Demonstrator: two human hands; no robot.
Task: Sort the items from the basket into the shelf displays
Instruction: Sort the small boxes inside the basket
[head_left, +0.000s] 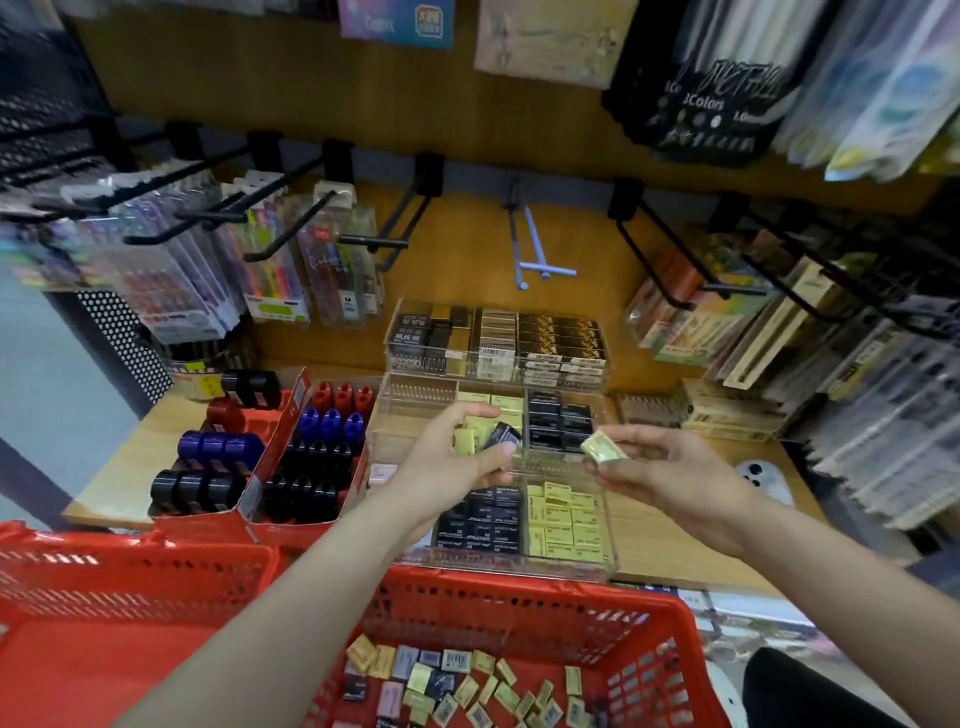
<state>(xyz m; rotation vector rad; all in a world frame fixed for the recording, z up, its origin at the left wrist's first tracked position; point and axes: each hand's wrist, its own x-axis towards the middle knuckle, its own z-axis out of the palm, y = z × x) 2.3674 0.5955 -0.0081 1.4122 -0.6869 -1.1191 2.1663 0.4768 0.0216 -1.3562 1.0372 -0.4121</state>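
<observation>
Currently both hands are raised over the clear trays on the bench, each with a small packet. Left hand (457, 457) pinches a black packet (505, 435) between thumb and fingertips, above the yellow stack in the middle tray (415, 410). Right hand (670, 467) pinches a yellow packet (602, 447) by its near edge, just right of the same tray.

Remaining stock: a loose scatter of yellow, black and pale packets on the floor of the red basket (519, 597), near side, below the forearms. The near tray (610, 519) holds black packets left, yellow packets right. The middle tray holds yellow centre, black right, and an apparently bare left compartment. A far tray (493, 338) holds dark and gold boxes.

Handling judgement: the packets look like wrapped erasers, so light, firm with slight give, not fragile. The wrapping looks smooth and could slip under a loose pinch. Best hold is across the two long edges, thumb opposed to one or two fingertips, leaving the flat face free to drop squarely onto a stack. Colour sorting looks straightforward: black to black, yellow to yellow.

Risk: rows are tight, so a tilted packet may ride up on its neighbours.

Also present: ink bottles (311, 452) in a red carton at left.
</observation>
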